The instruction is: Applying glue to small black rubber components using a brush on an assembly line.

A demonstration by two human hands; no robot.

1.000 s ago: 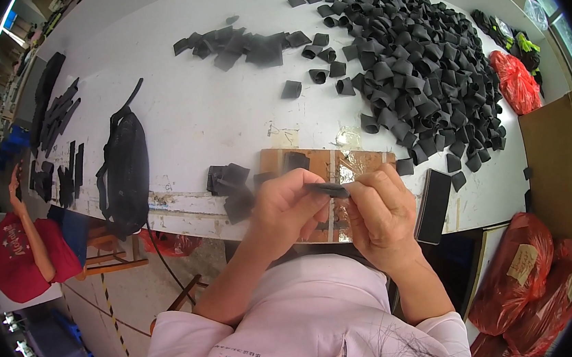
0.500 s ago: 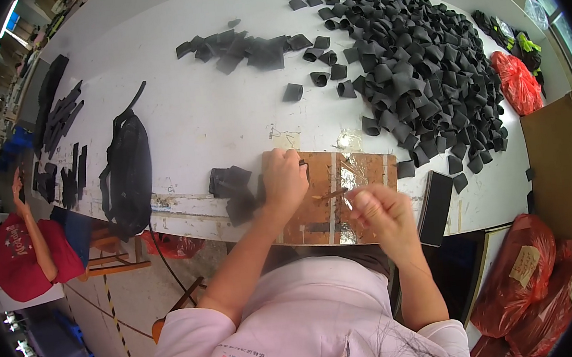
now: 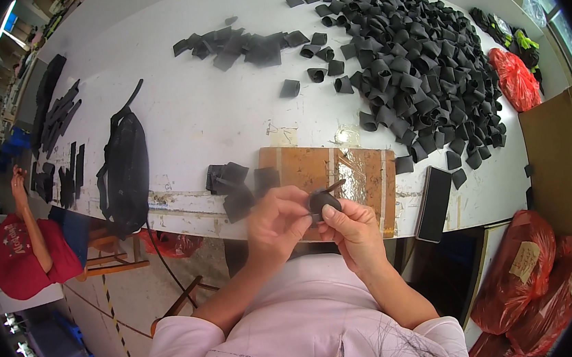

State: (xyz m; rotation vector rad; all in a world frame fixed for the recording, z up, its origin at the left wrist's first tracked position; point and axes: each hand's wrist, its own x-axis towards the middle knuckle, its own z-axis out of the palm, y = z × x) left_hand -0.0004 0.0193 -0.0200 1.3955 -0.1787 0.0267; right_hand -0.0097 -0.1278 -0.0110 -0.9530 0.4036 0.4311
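Close to my body, over the near edge of a brown board (image 3: 295,167), my two hands meet at a small black fabric piece (image 3: 321,204), which is curled into a loop. My left hand (image 3: 275,224) pinches its left side with thumb and fingertips. On the other side, my right hand (image 3: 356,230) grips the piece with the thumb pressed on its face. A thin brown stick (image 3: 335,185) pokes out past the right hand's fingers; its far end is hidden. Left of the board lie several flat black pieces (image 3: 236,200).
A large heap of black fabric loops (image 3: 412,63) covers the right of the white table (image 3: 204,117). More flat pieces (image 3: 239,47) lie at the back, a black bag-like item (image 3: 125,170) at left. A phone (image 3: 434,205) lies right of the board. A co-worker (image 3: 28,251) sits far left.
My left hand has come off the board toward me, bringing a black piece. My right hand has moved left to meet it, and the piece is now curled between both hands.
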